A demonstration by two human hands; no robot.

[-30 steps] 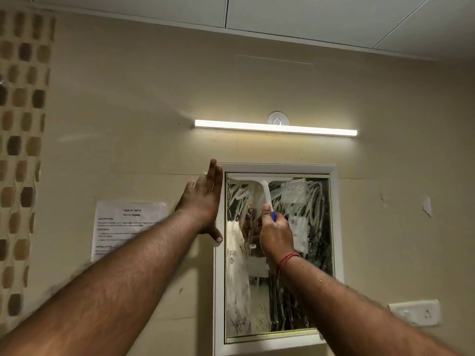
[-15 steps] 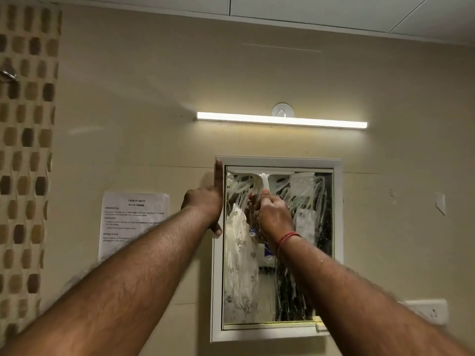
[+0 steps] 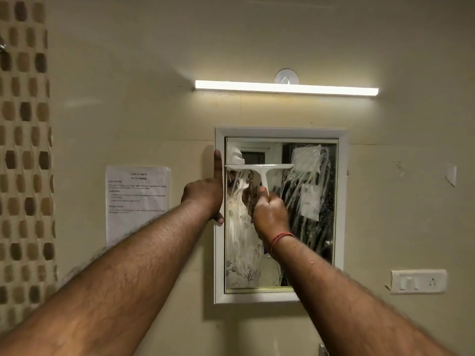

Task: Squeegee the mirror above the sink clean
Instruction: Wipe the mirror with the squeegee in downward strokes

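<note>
The right hand [image 3: 271,214] is closed around the handle of a white squeegee [image 3: 259,170], whose blade lies level across the upper left part of the mirror [image 3: 308,201]; the glass above the blade looks clear, while below it and to the right white soapy streaks cover the surface; a red thread circles the right wrist; the left hand [image 3: 205,194] rests flat against the mirror's white frame [image 3: 219,265] on its left side, fingers pointing up; a lit tube light [image 3: 285,88] hangs above; a printed paper sheet [image 3: 137,201] is stuck to the wall on the left; a switch plate [image 3: 418,281] sits lower right.
</note>
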